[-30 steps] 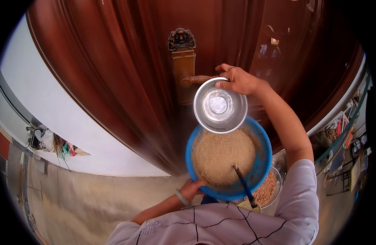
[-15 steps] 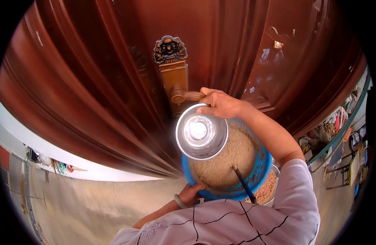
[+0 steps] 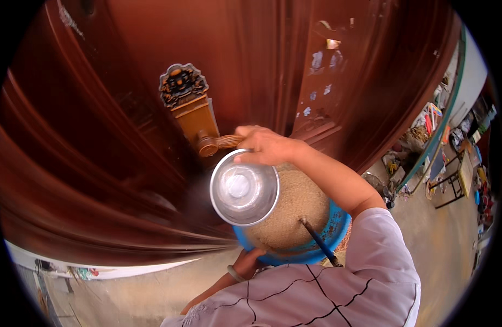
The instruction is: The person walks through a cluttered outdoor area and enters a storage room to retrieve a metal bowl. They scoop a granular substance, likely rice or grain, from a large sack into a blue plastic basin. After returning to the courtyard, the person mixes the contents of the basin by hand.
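My right hand (image 3: 268,146) pinches the rim of a shiny metal bowl (image 3: 244,191), thumb inside the wall. The same hand's fingers reach onto the end of a bronze lever handle (image 3: 229,141) on a dark red door (image 3: 240,54). Inside, the bowl looks empty. Below it is a blue basin (image 3: 339,223) filled with pale brown, bran-like meal (image 3: 300,201). A dark stick (image 3: 321,243) stands slanted in the meal. My left hand (image 3: 247,264), with a bangle on its wrist, grips the basin's near left rim; its fingers underneath are hidden.
An ornate plate (image 3: 183,87) tops the handle. A container of reddish grains (image 3: 346,240) shows slightly behind the basin. At the right, clutter (image 3: 420,136) lies by a green-edged wall, with a small table (image 3: 459,177) on the concrete floor (image 3: 420,240).
The door handle, bowl and basin have shifted left in view, and the view has turned. The basin now covers more of the reddish grains. Both hands keep their grips.
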